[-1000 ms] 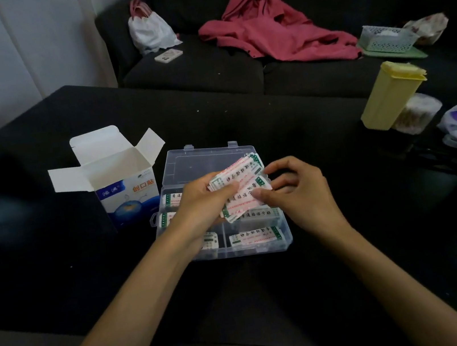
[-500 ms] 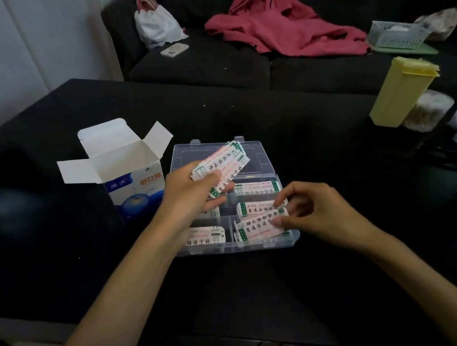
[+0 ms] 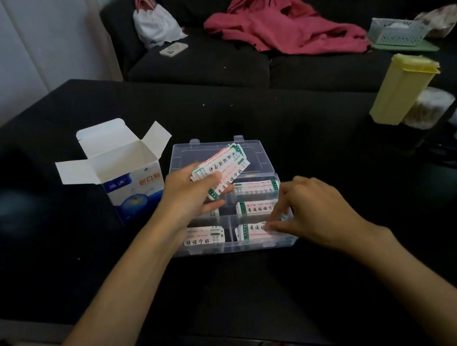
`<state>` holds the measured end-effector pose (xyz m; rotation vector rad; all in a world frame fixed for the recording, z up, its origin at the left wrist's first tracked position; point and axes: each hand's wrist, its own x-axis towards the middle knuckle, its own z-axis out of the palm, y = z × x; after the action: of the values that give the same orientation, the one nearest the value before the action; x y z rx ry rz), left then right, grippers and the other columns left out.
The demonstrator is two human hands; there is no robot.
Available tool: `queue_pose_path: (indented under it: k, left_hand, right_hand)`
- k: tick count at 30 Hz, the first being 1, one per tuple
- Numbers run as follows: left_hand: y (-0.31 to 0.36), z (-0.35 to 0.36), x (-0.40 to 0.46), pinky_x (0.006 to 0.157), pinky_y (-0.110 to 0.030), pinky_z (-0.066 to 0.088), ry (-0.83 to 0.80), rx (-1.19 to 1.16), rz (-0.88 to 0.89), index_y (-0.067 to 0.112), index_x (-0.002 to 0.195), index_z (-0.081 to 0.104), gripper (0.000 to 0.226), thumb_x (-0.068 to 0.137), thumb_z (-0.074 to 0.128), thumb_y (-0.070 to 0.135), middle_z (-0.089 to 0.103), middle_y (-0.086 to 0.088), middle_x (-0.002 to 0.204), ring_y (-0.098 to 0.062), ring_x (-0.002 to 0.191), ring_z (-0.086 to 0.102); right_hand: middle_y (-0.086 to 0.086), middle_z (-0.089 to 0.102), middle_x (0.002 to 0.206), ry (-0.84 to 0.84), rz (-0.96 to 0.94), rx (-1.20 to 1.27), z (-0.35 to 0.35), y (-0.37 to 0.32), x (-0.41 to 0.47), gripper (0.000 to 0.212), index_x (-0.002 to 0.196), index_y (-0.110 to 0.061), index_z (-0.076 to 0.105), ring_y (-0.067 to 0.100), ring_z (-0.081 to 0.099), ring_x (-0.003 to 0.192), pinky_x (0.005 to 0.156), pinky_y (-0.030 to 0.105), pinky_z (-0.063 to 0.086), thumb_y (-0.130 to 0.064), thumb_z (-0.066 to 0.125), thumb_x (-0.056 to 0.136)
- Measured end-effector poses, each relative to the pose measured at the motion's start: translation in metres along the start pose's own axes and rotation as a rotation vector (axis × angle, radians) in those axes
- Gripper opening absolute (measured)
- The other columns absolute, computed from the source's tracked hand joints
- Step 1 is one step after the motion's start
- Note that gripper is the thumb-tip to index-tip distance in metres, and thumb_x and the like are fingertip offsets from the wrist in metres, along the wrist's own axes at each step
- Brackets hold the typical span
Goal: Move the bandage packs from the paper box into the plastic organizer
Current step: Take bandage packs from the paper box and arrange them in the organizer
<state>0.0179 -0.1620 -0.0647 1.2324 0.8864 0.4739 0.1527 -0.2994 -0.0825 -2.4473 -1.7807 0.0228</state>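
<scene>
Head view: I see my left hand (image 3: 191,192) gripping a fanned stack of bandage packs (image 3: 225,167) above the open plastic organizer (image 3: 227,203) on the black desk (image 3: 305,136). My right hand (image 3: 314,213) reaches into the near right compartment, fingertips (image 3: 273,227) curled onto a pack (image 3: 250,230) lying there. More packs fill neighbouring compartments. An open paper box (image 3: 129,176) stands just left of the organizer.
</scene>
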Motion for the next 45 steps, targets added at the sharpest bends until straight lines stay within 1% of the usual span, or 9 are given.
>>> queue_pose_path:
  k: [6, 8, 11, 15, 22, 29, 38, 42, 45]
  left_hand:
    - [0.001, -0.006, 0.002, 0.064, -0.025, 0.06, -0.039, -0.129, -0.088, 0.013, 0.124, 0.056, 0.032, 0.092, 0.059, 0.011, 0.073, -0.008, 0.096, -0.013, 0.08, 0.073]
    - [0.003, -0.009, 0.003, 0.061, -0.024, 0.059, -0.069, -0.202, -0.124, 0.01, 0.118, 0.058, 0.026, 0.092, 0.057, 0.011, 0.074, -0.01, 0.093, -0.015, 0.08, 0.073]
    - [0.003, -0.009, 0.001, 0.055, -0.021, 0.057, -0.114, -0.19, -0.157, 0.007, 0.112, 0.06, 0.021, 0.091, 0.057, 0.008, 0.073, -0.012, 0.093, -0.015, 0.077, 0.073]
    - [-0.004, 0.002, -0.002, 0.059, -0.022, 0.058, -0.173, -0.014, -0.127, 0.009, 0.111, 0.064, 0.023, 0.088, 0.063, 0.008, 0.074, -0.01, 0.092, -0.015, 0.079, 0.072]
    - [-0.004, 0.011, -0.004, 0.06, -0.022, 0.058, -0.225, -0.004, -0.118, 0.015, 0.105, 0.066, 0.017, 0.088, 0.064, 0.017, 0.075, -0.006, 0.088, -0.013, 0.079, 0.072]
    - [-0.005, 0.013, -0.005, 0.064, -0.019, 0.057, -0.203, 0.017, -0.017, 0.02, 0.109, 0.061, 0.02, 0.092, 0.057, 0.01, 0.073, -0.004, 0.091, -0.011, 0.08, 0.071]
    - [-0.007, 0.015, -0.003, 0.069, -0.023, 0.059, -0.218, 0.038, 0.014, 0.026, 0.105, 0.062, 0.024, 0.089, 0.061, 0.008, 0.073, -0.003, 0.095, -0.012, 0.083, 0.072]
    - [-0.01, 0.019, -0.001, 0.069, -0.024, 0.059, -0.206, -0.015, -0.033, 0.023, 0.108, 0.062, 0.022, 0.092, 0.056, 0.009, 0.073, -0.005, 0.096, -0.014, 0.085, 0.071]
    - [-0.009, 0.019, 0.001, 0.072, -0.027, 0.058, -0.178, -0.119, -0.08, 0.019, 0.109, 0.061, 0.019, 0.095, 0.051, 0.011, 0.073, -0.006, 0.092, -0.016, 0.085, 0.071]
  right_hand:
    - [-0.016, 0.054, 0.08, -0.032, 0.048, 0.101, -0.003, -0.002, 0.001, 0.015, 0.078, -0.033, 0.067, 0.002, 0.048, 0.076, 0.068, 0.019, 0.035, -0.047, 0.071, 0.077]
    - [-0.011, 0.058, 0.074, 0.01, 0.127, 0.334, -0.006, 0.0, 0.002, 0.016, 0.082, -0.032, 0.067, 0.003, 0.052, 0.067, 0.058, 0.017, 0.038, -0.048, 0.069, 0.077]
    - [-0.006, 0.066, 0.081, 0.226, 0.302, 0.751, -0.014, 0.001, 0.005, 0.012, 0.095, -0.031, 0.065, 0.003, 0.062, 0.069, 0.058, 0.016, 0.047, -0.038, 0.062, 0.085]
    - [-0.002, 0.069, 0.09, 0.22, 0.384, 1.073, -0.014, -0.009, 0.009, 0.026, 0.109, -0.023, 0.061, 0.005, 0.069, 0.075, 0.059, 0.017, 0.054, -0.026, 0.067, 0.084]
    - [0.003, 0.067, 0.093, 0.271, 0.329, 1.143, -0.008, -0.015, 0.011, 0.047, 0.123, -0.022, 0.053, 0.008, 0.071, 0.075, 0.06, 0.017, 0.054, -0.01, 0.07, 0.081]
    - [0.004, 0.067, 0.094, 0.339, 0.248, 1.09, -0.009, -0.014, 0.009, 0.031, 0.108, -0.018, 0.063, 0.009, 0.071, 0.074, 0.061, 0.019, 0.056, -0.01, 0.073, 0.079]
    - [-0.003, 0.062, 0.099, 0.331, 0.267, 1.081, -0.006, -0.009, 0.012, 0.039, 0.109, -0.017, 0.054, 0.003, 0.069, 0.074, 0.058, 0.014, 0.052, -0.01, 0.075, 0.077]
    - [-0.009, 0.062, 0.092, 0.52, 0.194, 0.816, -0.001, -0.015, 0.01, 0.038, 0.11, -0.019, 0.056, -0.006, 0.062, 0.082, 0.062, 0.01, 0.05, -0.009, 0.074, 0.078]
    - [-0.009, 0.064, 0.097, 0.534, 0.11, 0.588, 0.003, -0.014, 0.009, 0.037, 0.117, -0.02, 0.062, -0.001, 0.063, 0.084, 0.069, 0.016, 0.055, -0.012, 0.071, 0.082]
